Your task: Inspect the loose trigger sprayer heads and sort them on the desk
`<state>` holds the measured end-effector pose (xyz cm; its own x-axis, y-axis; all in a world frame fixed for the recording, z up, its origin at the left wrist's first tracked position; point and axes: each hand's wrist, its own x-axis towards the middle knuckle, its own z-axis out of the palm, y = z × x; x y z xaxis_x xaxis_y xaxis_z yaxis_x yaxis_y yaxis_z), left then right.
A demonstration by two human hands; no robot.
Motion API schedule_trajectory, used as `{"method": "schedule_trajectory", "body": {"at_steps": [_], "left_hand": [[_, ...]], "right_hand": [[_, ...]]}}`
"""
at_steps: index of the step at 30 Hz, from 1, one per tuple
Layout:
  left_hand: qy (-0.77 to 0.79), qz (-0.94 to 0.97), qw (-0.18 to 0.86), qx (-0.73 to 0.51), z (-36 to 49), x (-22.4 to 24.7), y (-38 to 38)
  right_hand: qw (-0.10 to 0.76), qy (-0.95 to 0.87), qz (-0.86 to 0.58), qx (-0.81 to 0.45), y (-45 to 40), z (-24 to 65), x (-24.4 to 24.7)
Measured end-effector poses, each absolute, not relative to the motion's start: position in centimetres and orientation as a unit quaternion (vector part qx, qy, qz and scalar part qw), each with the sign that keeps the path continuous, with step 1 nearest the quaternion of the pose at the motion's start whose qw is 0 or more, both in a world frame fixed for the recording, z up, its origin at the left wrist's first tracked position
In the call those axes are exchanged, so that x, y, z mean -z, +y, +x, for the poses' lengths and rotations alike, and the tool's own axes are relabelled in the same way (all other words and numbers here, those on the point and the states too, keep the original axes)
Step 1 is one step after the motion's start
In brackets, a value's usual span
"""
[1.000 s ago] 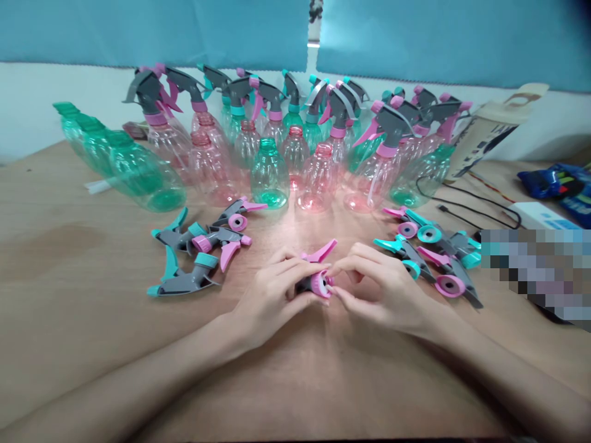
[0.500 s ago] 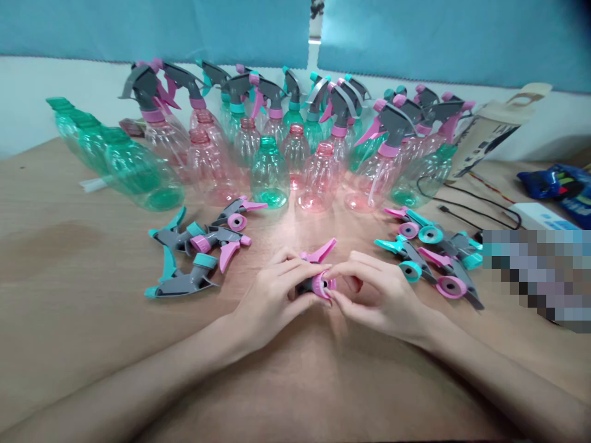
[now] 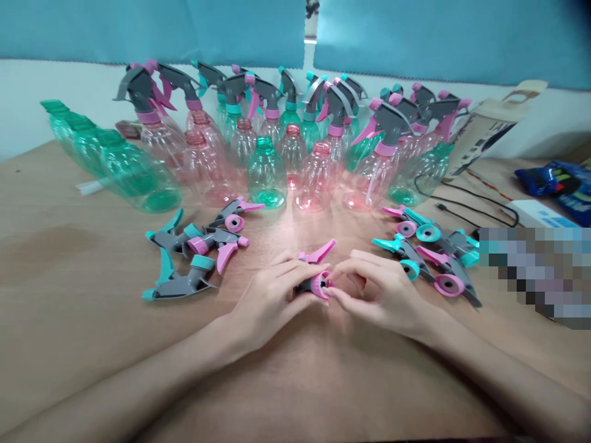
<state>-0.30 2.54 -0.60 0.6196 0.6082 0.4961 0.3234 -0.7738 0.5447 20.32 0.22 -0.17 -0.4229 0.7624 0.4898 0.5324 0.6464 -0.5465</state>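
My left hand (image 3: 277,289) is wrapped round a grey and pink spray head (image 3: 318,284), whose pink collar opening faces right and whose pink trigger points up and away. The thumb and index finger of my right hand (image 3: 381,292) are pinched at the collar's opening; whether they hold a small part there is hidden. Left of my hands lie several loose spray heads, among them a grey and teal one (image 3: 184,284). More lie to the right, including a grey and pink one (image 3: 455,280).
Behind my hands stand rows of bottles, some bare-necked like the green bottle (image 3: 266,175), others fitted with spray heads. Leaning green bottles (image 3: 138,178) are at the left. A black cable (image 3: 480,192), a beige carton (image 3: 489,135) and a blue packet (image 3: 561,184) are at the right.
The whole view has shifted slightly. My right fingertips have moved a little at the collar's opening, and the dark hole inside shows more clearly. My left hand keeps its hold.
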Motion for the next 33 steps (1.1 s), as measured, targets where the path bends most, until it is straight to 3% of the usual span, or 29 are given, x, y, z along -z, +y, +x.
{"method": "schedule_trajectory", "body": {"at_steps": [14,25,33], "left_hand": [[0.271,0.87,0.237,-0.336,0.0,0.6,2.5],[0.275,0.872,0.231,-0.332,-0.3,0.7,2.6],[0.306,0.834,0.36,-0.285,-0.1,0.2,2.3]], "right_hand": [[0.394,-0.827,-0.371,-0.153,0.1,19.6,0.7],[0.341,-0.831,-0.422,-0.12,-0.3,20.0,-0.2],[0.328,-0.849,-0.396,-0.121,-0.3,20.6,-1.0]]}}
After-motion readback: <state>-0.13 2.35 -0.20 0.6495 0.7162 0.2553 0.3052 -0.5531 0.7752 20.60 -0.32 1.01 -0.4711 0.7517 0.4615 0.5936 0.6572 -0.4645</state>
